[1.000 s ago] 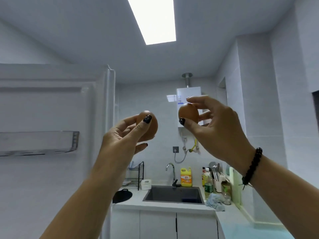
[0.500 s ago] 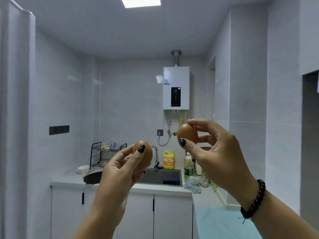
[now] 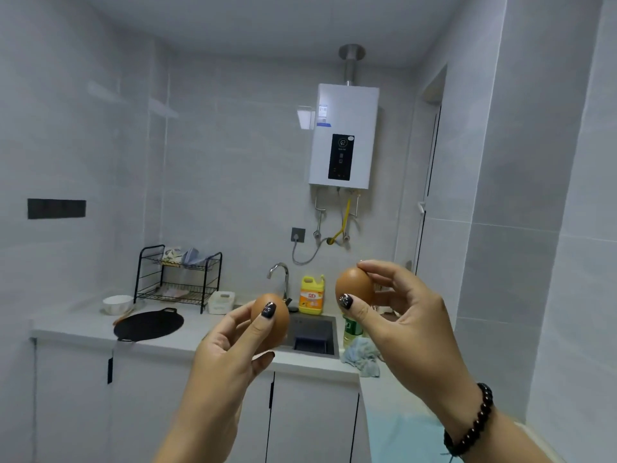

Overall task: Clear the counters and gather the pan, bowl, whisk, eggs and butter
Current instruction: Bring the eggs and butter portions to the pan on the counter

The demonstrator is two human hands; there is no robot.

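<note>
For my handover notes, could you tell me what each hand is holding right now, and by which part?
Each hand holds one brown egg. The left hand pinches its egg around the middle, thumb in front. The right hand grips its egg top and bottom.

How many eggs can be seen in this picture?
2. One egg is held up in the left hand; the other egg is in the right hand, slightly higher. No others show on the counter, though some may be out of view.
</note>
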